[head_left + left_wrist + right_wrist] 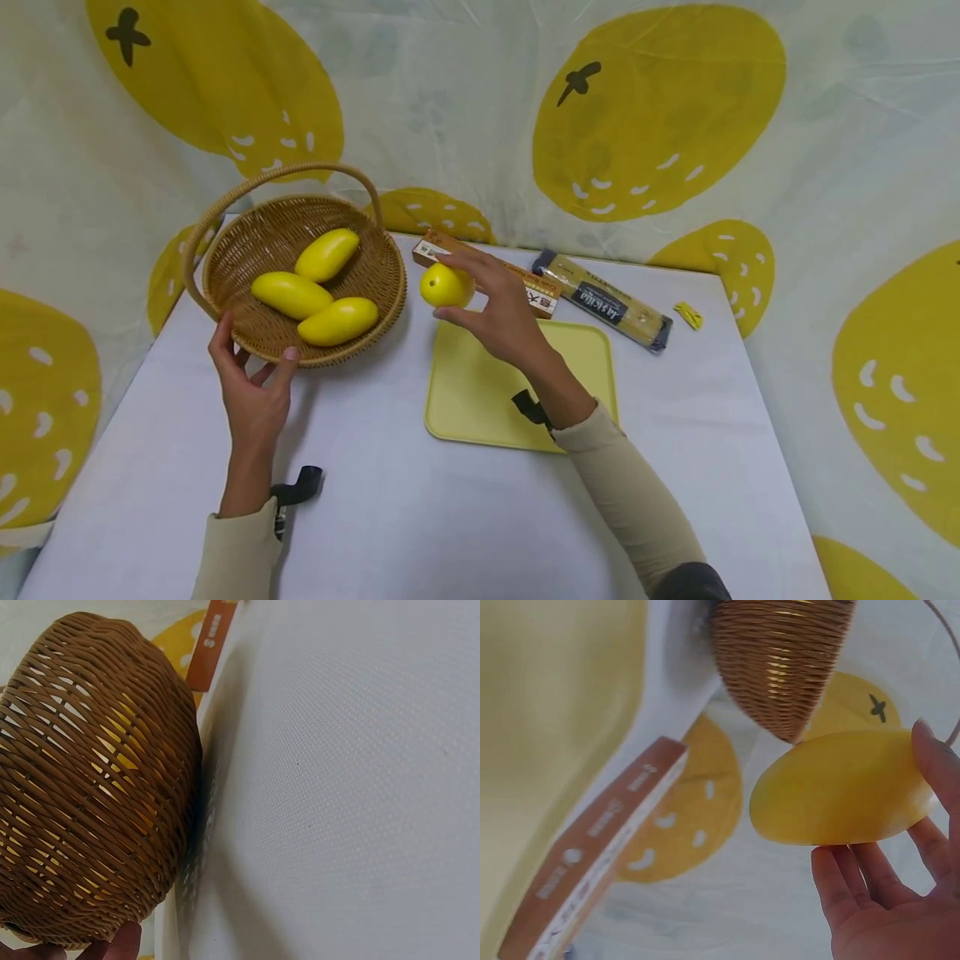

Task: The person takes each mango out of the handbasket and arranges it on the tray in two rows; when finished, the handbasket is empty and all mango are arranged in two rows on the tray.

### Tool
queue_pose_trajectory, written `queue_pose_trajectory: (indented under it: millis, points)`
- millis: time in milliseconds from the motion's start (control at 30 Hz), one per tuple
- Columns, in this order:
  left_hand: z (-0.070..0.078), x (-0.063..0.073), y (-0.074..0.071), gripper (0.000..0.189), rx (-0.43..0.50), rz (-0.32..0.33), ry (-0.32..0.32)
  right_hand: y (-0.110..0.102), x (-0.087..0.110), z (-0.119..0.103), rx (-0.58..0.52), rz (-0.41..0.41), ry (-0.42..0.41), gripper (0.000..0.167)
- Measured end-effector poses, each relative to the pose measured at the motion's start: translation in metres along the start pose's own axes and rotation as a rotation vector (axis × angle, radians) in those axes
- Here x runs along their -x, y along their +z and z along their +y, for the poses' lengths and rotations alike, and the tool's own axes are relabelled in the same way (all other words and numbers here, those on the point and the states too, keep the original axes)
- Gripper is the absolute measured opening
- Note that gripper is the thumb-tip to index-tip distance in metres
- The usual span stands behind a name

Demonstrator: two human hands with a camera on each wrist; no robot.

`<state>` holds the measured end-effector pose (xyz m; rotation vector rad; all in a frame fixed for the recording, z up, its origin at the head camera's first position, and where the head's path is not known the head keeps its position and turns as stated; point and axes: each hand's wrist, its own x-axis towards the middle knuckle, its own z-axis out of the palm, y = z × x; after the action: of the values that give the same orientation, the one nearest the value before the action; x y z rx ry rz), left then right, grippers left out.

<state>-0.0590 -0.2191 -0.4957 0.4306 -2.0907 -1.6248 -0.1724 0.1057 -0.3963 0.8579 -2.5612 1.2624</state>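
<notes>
A round wicker basket [390, 321] with an arched handle stands at the back left of the table, three yellow mangoes [337, 322] lying inside it. My left hand [255, 400] grips the near rim of the basket, the thumb over the edge. Its fingertips show at the basket's lower side in the left wrist view. My right hand [498, 312] holds another yellow mango [832, 787] between thumb and fingers, raised above the back edge of the tray, to the right of the basket. In the head view this mango points end-on at the camera.
Under the right forearm lies a yellow tray [480, 400]. Behind it is a brown and white box [543, 300], partly hidden by the hand. A pack of spaghetti [607, 302] and a small yellow wrapper [688, 316] lie to the right. A fruit-patterned cloth [450, 100] hangs behind the table.
</notes>
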Motion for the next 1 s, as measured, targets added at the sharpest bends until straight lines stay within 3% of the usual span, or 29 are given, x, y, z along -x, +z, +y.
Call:
queue_pose_trajectory:
  millis: [433,1000]
  points:
    - [0.002,0.000,0.001,0.090,-0.021,0.012,-0.009,0.018,0.024,0.051,0.091,-0.105,0.176,0.071]
    - [0.004,0.000,0.001,0.091,-0.005,0.001,-0.020,0.039,0.021,0.068,0.243,-0.207,0.189,0.070]
